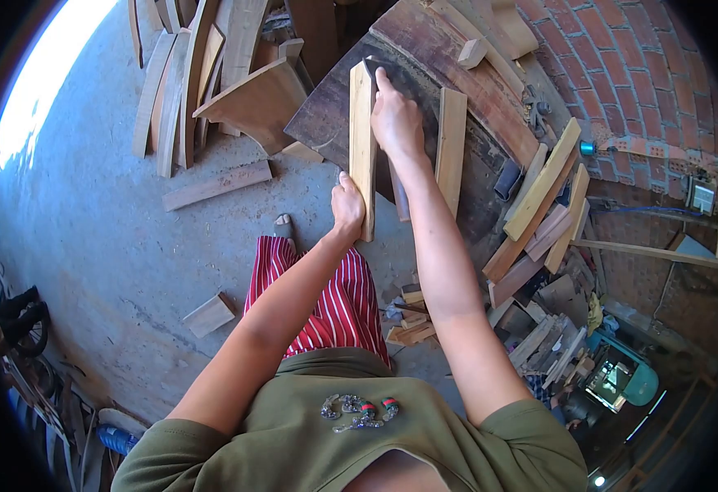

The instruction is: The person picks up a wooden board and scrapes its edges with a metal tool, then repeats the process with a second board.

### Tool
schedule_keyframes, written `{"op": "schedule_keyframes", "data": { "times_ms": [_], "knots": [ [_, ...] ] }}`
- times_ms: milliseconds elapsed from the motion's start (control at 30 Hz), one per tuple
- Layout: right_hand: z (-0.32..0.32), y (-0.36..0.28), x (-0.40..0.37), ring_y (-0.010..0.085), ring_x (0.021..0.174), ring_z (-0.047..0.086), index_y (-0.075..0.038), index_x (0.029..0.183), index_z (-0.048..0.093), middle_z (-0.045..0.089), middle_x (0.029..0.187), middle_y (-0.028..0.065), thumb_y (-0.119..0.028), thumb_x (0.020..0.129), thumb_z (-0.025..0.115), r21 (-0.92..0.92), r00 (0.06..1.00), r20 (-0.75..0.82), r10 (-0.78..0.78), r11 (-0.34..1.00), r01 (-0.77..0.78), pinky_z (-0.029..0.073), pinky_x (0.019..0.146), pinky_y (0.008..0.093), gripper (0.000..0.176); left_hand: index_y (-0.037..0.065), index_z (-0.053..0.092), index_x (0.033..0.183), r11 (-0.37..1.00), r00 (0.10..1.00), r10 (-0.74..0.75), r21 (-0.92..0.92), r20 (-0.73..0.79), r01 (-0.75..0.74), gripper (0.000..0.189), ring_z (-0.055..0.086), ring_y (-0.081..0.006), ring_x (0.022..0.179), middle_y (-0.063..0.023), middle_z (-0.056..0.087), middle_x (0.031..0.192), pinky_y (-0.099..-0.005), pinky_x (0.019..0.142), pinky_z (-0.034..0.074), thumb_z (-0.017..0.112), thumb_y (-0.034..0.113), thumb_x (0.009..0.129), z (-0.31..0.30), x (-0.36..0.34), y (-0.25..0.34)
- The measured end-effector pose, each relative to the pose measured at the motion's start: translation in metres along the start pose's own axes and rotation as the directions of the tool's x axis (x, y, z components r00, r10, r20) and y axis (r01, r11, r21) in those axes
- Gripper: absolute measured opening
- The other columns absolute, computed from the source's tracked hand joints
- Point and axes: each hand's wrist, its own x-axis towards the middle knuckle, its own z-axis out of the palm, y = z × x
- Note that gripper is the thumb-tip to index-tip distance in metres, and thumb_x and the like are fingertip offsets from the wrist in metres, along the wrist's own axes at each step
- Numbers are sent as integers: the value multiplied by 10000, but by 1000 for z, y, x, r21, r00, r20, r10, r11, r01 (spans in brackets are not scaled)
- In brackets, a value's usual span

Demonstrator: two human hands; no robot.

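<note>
A long pale wooden piece reaches from the dark worktable back toward my body. Near its lower end, my left hand grips it from the left side, thumb along the edge. Farther up, my right hand is closed beside the upper right part of the piece, with a finger pointing toward its far end. Something dark shows at that fingertip; the fingers largely hide it, so I cannot make out what it is. A second pale board lies on the worktable to the right of my right hand.
Curved boards lean at the upper left. Loose planks are stacked along the table's right side. One plank and a short block lie on the floor. Wood scraps and a teal machine are at the lower right.
</note>
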Motion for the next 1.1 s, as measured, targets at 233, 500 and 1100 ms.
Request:
{"op": "schedule_keyframes", "data": {
  "times_ms": [233,500,1100],
  "knots": [
    [-11,-6,-70,440,810,665,-71,1387,499,664,852,276,-121,952,497,-53,982,155,105,994,-98,530,723,536,439,-183,607,1059,997,997,-9,-76,79,15,714,618,-478,1042,-385,627,1038,-481,928,456,276,449,1040,2,1,-9],
    [-8,-1,-63,450,819,661,-80,1394,490,656,882,290,-98,949,501,-42,989,127,77,996,-72,523,738,554,445,-181,608,1056,997,998,16,-71,53,-12,714,621,-478,1030,-380,631,1027,-484,921,456,272,449,1040,3,1,0],
    [-9,-6,-14,458,837,662,-126,1411,485,661,859,292,-143,964,469,-57,997,78,20,998,-16,526,763,546,448,-172,626,1060,1000,1000,-5,-9,0,5,717,610,-489,1053,-376,635,1036,-491,952,443,264,447,1035,2,-9,1]
  ]
}}
